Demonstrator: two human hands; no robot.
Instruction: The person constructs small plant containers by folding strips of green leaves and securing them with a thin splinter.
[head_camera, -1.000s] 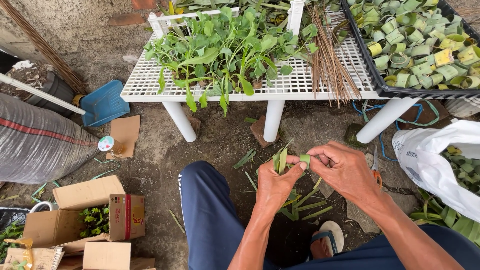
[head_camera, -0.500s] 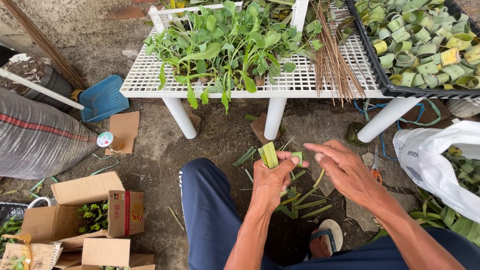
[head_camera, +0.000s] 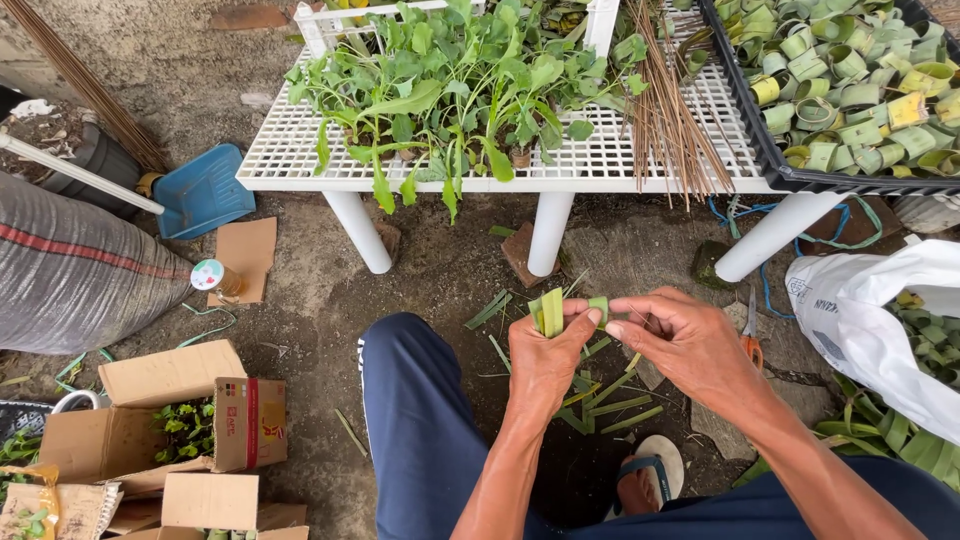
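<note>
Left hand (head_camera: 545, 365) grips a bundle of flat green leaf strips (head_camera: 549, 312), fingers clamped round it, strips standing upright. Right hand (head_camera: 690, 340) pinches one green strip end (head_camera: 599, 308) between thumb and forefinger, just beside the bundle. Both hands sit over the knees, above cut leaf scraps (head_camera: 600, 400) on the dirt floor. Ahead: white slatted plastic desk (head_camera: 600, 160) carrying leafy green seedlings (head_camera: 450, 80) and thin brown sticks (head_camera: 665, 120). Black tray of rolled leaf rings (head_camera: 850, 80) far right.
</note>
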